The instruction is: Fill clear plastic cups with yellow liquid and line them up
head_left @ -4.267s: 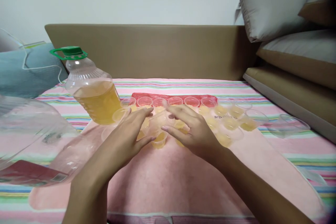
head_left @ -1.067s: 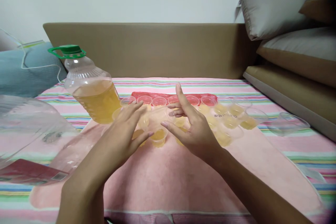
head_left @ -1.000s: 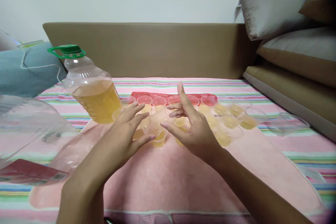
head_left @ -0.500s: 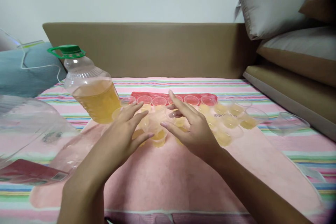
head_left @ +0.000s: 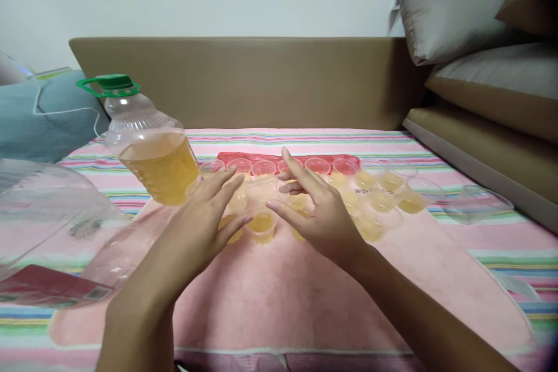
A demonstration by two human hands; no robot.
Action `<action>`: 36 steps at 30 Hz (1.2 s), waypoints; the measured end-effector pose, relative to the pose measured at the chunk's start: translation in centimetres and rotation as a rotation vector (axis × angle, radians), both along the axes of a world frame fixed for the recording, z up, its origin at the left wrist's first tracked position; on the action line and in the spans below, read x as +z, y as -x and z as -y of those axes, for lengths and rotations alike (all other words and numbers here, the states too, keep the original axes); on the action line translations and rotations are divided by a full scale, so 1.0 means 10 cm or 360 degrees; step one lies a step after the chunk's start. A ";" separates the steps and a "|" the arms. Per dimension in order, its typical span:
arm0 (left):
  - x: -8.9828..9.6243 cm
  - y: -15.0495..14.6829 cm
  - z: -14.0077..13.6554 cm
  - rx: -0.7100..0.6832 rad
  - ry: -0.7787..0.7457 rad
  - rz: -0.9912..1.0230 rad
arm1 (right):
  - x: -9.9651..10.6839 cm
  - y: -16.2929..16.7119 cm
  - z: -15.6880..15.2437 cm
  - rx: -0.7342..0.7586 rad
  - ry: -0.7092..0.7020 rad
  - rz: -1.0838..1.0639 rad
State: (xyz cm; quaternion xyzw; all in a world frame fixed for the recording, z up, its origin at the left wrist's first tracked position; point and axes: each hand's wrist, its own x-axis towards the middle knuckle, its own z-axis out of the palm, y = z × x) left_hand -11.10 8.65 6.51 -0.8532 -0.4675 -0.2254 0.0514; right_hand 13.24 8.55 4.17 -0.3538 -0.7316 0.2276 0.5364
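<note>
Fingers spread, my left hand (head_left: 209, 206) hovers over the left part of a group of small clear plastic cups with yellow liquid. My right hand (head_left: 322, 212) is held opposite it, thumb and fingers apart, with nothing visible in its grasp. Between the two thumbs stands a filled front cup (head_left: 262, 228); its rim lies close to the left thumb tip, and contact is unclear. Behind it a clear cup (head_left: 263, 190) shows faintly between the hands. More cups, such as a yellow-filled one (head_left: 413, 200), stand to the right. My hands hide several cups partly.
A large jug of yellow liquid (head_left: 159, 163) with a green cap stands at the left. Nearer lies a big clear bottle (head_left: 52, 215). A red strip (head_left: 279, 158) runs behind the cups, an upside-down-looking clear container (head_left: 477, 206) sits right, and cushions (head_left: 492, 81) are stacked far right.
The front cup's rim and liquid show more plainly now; the clear shape that overlapped it no longer does. Both hands stay almost in place, the left thumb slightly higher.
</note>
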 end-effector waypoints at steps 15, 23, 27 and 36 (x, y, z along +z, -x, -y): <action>-0.02 0.00 -0.01 0.0018 -0.0004 -0.0004 | 0.00 0.00 0.00 -0.0002 0.0031 -0.0022; 0.00 -0.02 0.01 0.0011 0.0079 0.0005 | 0.01 0.01 0.01 -0.0008 0.0089 -0.0029; 0.01 -0.02 0.00 0.0034 0.0071 0.0065 | 0.02 0.01 0.01 -0.0005 0.0133 -0.0045; 0.05 -0.02 0.01 -0.0024 0.0061 0.0000 | 0.03 -0.01 0.00 -0.0014 0.0185 -0.0075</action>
